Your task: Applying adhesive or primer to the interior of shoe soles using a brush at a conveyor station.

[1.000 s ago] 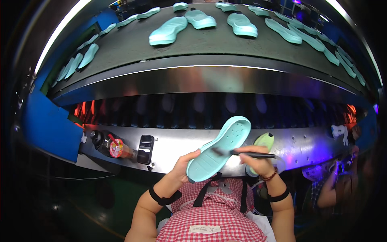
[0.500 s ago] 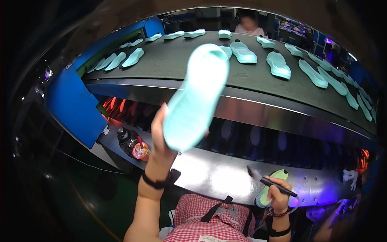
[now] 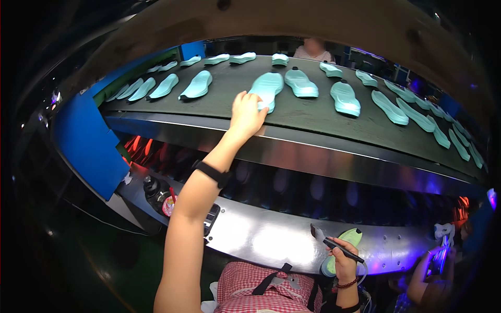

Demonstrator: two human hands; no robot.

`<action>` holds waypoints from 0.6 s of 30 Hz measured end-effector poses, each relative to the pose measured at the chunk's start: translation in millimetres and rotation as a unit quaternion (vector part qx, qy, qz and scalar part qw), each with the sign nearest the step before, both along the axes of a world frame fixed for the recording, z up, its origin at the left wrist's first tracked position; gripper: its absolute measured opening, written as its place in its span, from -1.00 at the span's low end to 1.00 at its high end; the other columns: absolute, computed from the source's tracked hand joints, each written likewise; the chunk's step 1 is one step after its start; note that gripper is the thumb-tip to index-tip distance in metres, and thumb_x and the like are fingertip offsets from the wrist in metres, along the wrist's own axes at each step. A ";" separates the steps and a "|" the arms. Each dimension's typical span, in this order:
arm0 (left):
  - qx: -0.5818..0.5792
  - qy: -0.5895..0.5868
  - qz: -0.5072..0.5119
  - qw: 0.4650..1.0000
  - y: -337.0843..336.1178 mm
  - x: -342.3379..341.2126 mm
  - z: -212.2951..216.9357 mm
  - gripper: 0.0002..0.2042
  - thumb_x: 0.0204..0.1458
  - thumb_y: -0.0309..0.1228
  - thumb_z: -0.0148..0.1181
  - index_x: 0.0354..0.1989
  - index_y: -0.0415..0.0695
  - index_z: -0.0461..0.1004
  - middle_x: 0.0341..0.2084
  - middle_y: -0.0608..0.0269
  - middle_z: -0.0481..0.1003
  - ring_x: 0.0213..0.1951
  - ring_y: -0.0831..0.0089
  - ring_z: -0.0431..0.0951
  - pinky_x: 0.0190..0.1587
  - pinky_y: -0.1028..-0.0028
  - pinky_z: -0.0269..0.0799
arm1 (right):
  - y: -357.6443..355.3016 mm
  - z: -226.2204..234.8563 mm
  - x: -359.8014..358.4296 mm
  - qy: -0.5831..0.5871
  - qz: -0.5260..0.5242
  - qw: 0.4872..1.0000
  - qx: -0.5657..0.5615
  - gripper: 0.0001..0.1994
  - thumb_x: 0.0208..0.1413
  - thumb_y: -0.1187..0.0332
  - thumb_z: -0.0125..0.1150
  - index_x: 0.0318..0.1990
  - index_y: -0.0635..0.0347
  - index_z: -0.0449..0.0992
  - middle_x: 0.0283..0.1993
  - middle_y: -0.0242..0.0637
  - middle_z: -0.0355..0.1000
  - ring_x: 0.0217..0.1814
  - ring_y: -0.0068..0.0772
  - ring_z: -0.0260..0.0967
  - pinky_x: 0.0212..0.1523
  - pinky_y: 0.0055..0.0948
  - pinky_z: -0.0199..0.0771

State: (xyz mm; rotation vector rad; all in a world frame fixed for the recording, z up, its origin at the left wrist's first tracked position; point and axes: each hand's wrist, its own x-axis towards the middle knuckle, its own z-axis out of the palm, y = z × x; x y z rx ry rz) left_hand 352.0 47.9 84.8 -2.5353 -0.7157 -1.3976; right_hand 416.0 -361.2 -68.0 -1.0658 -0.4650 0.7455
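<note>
My left hand (image 3: 249, 113) reaches over the belt, its fingers closed round the near end of a mint-green shoe sole (image 3: 269, 86). That sole lies on the belt, its near end partly covered by my fingers. Another mint sole (image 3: 195, 86) lies to its left, and one more (image 3: 301, 83) is just to its right. Low on the right, my right hand (image 3: 344, 261) grips a brush (image 3: 342, 249) with a black handle, a thin tube trailing from it. Behind that hand a yellow-green sole (image 3: 350, 238) rests on the metal ledge (image 3: 276, 237), partly hidden by hand and brush.
Several more mint soles stand along the dark belt (image 3: 229, 99). A black bottle (image 3: 154, 190) and a cup with a red straw (image 3: 168, 205) are on the ledge's left end. Beside my left forearm lies a dark rectangular object (image 3: 211, 219). Another person's hands (image 3: 430, 266) show at right; someone sits beyond the belt.
The mint sole my left hand held up is now on the belt, left of centre. That hand has moved up to another sole. My right hand still holds the brush. The view has shifted slightly.
</note>
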 end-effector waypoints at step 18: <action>-0.800 -0.255 -0.522 0.151 -168.9 -136.0 -191.9 -0.19 -0.09 0.23 -0.18 0.14 -0.26 0.06 -0.02 -0.09 0.25 -0.05 0.03 0.35 0.04 0.00 0.18 | 8.4 -2.0 9.4 0.070 -0.010 0.997 0.023 -0.78 -0.12 0.64 0.11 -0.24 0.40 0.44 -0.21 -0.07 0.43 -0.16 -0.35 0.39 -0.04 -0.47 0.34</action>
